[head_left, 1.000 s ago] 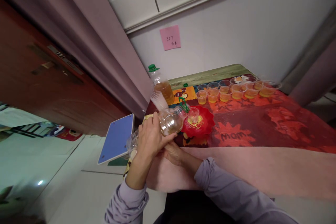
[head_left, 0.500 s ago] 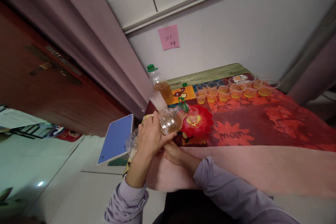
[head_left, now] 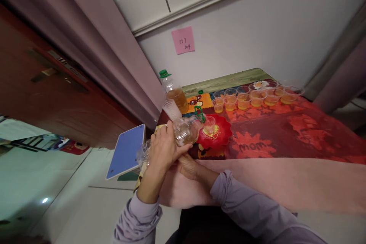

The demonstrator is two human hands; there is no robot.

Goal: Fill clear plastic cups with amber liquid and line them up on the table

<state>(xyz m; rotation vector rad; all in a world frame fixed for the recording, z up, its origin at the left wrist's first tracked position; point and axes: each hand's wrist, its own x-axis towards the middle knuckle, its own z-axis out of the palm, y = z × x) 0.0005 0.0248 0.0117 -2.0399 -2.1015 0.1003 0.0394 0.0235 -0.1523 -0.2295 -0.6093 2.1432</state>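
Observation:
A clear plastic bottle (head_left: 185,131) of pale amber liquid lies tilted almost on its side, its neck with a green handle loop (head_left: 199,114) pointing right. My left hand (head_left: 163,145) grips the bottle's body from above. From below, my right hand (head_left: 188,166) holds the bottle too, its fingers mostly hidden beneath it. At the bottle's mouth a small clear plastic cup (head_left: 209,124) stands on a red scalloped plate (head_left: 225,137). Whether liquid is flowing into the cup is too fine to make out.
Behind the bottle stand a stack of clear cups (head_left: 172,109) and a larger green-capped bottle (head_left: 176,97). Rows of clear cups (head_left: 244,101), several with amber liquid, line the table's back. A loose green cap (head_left: 200,92) lies nearby. A blue board (head_left: 127,150) is at left.

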